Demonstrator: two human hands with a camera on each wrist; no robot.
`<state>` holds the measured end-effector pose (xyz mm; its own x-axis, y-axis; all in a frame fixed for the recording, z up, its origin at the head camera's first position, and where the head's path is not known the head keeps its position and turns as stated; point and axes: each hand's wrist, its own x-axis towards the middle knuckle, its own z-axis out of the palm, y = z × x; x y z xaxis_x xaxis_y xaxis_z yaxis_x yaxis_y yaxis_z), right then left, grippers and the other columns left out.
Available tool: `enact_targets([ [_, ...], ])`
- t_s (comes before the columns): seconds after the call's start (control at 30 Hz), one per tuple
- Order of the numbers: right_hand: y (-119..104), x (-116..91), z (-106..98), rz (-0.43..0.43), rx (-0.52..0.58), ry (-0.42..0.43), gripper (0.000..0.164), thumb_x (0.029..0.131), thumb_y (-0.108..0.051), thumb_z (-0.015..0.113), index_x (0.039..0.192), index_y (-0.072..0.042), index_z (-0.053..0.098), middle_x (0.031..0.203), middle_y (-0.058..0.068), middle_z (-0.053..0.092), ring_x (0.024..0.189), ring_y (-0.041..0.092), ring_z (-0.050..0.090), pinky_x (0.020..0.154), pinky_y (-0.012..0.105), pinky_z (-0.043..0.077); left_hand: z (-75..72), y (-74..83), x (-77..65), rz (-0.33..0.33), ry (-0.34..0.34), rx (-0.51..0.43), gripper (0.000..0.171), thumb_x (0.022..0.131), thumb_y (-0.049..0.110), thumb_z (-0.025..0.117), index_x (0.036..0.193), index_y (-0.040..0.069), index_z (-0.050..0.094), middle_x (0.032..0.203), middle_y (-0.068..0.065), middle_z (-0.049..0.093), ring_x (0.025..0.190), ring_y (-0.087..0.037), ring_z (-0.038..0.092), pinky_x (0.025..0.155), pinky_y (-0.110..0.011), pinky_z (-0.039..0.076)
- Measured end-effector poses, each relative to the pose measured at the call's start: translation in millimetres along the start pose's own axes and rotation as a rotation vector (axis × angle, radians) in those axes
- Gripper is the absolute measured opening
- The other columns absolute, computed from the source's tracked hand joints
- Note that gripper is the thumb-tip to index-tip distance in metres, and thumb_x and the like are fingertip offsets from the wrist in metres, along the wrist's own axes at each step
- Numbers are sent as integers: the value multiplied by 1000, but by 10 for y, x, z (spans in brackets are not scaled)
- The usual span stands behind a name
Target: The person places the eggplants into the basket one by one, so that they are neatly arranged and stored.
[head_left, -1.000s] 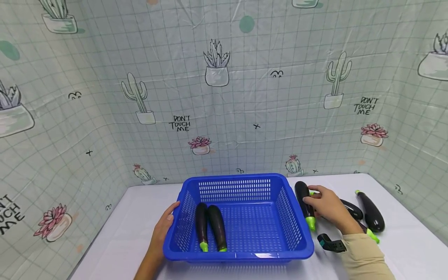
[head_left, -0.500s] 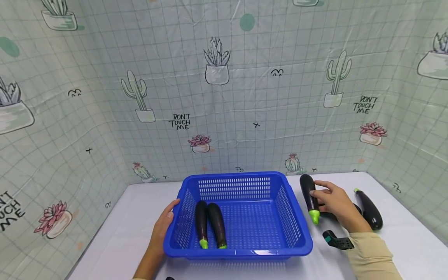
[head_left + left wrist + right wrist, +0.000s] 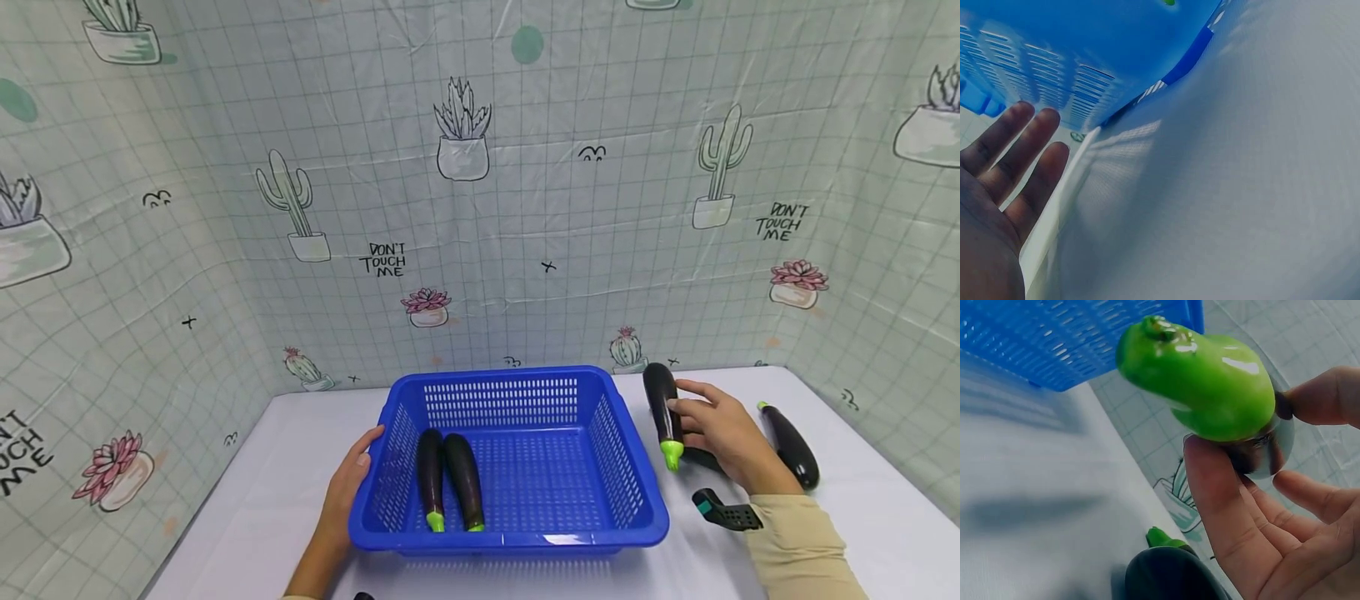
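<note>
In the head view, my right hand holds a dark eggplant between thumb and fingers, its green stem end pointing down toward me. The right wrist view shows the green cap up close, with the fingers around the dark body behind it. This eggplant is raised just right of a blue plastic basket. Inside the basket, toward its left side, lie two eggplants, one beside the other. My left hand rests at the basket's left wall with fingers extended; they look straight in the left wrist view.
On the white table, another eggplant lies at the right. One more eggplant is partly hidden under my right hand. A black strap device sits at my right wrist. A patterned cloth stands behind and at both sides.
My right hand has lifted the eggplant from beside the basket, up and slightly to the right. The left hand and the basket with its two eggplants have stayed put.
</note>
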<state>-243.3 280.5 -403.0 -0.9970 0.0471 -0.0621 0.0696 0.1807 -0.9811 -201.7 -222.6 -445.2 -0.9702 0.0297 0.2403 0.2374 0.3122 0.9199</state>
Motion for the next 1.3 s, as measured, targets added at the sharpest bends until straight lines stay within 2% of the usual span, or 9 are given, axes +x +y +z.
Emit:
enact_targets([
  [0.13, -39, -25, -26, -17, 99, -18, 73, 101, -20, 59, 157, 3, 17, 110, 7, 64, 88, 11, 69, 76, 32, 59, 4, 11, -4, -3, -1, 7, 51, 109, 38, 30, 154, 16, 39, 158, -22, 33, 139, -51, 35, 102, -67, 37],
  [0.23, -79, -42, -34, -24, 159, -30, 74, 101, -17, 59, 157, 3, 15, 103, 0, 65, 86, 11, 70, 74, 32, 59, -1, 8, -3, -5, -3, 5, 51, 109, 39, 30, 154, 16, 39, 158, -22, 34, 139, -51, 36, 102, -67, 37],
  [0.63, -212, -80, -29, -14, 204, -26, 73, 102, -19, 57, 158, 2, 15, 115, 8, 55, 86, 12, 70, 76, 31, 59, -27, -48, 7, 9, -6, -10, 52, 108, 40, 30, 153, 16, 39, 157, -22, 34, 138, -52, 37, 101, -68, 38],
  [0.83, -233, -95, -25, -23, 238, -33, 78, 102, -22, 60, 159, 0, 12, 126, 15, 50, 90, 13, 70, 79, 31, 59, -20, -20, -2, 41, 2, -28, 51, 109, 35, 29, 153, 11, 40, 156, -23, 36, 137, -49, 39, 104, -66, 37],
  [1.07, -252, -128, -31, -32, 322, -53, 80, 101, -19, 60, 159, 0, 9, 113, 0, 57, 92, 14, 70, 80, 31, 59, -11, 10, -13, 47, -3, -40, 51, 109, 33, 29, 153, 10, 39, 157, -23, 35, 139, -49, 37, 105, -67, 35],
  [1.3, -308, -156, -6, -47, 333, -71, 79, 101, -19, 61, 158, 1, 10, 113, -2, 57, 94, 15, 71, 82, 33, 59, -10, -4, -17, 36, -4, -49, 51, 109, 34, 29, 153, 11, 39, 157, -23, 34, 139, -51, 36, 103, -68, 36],
])
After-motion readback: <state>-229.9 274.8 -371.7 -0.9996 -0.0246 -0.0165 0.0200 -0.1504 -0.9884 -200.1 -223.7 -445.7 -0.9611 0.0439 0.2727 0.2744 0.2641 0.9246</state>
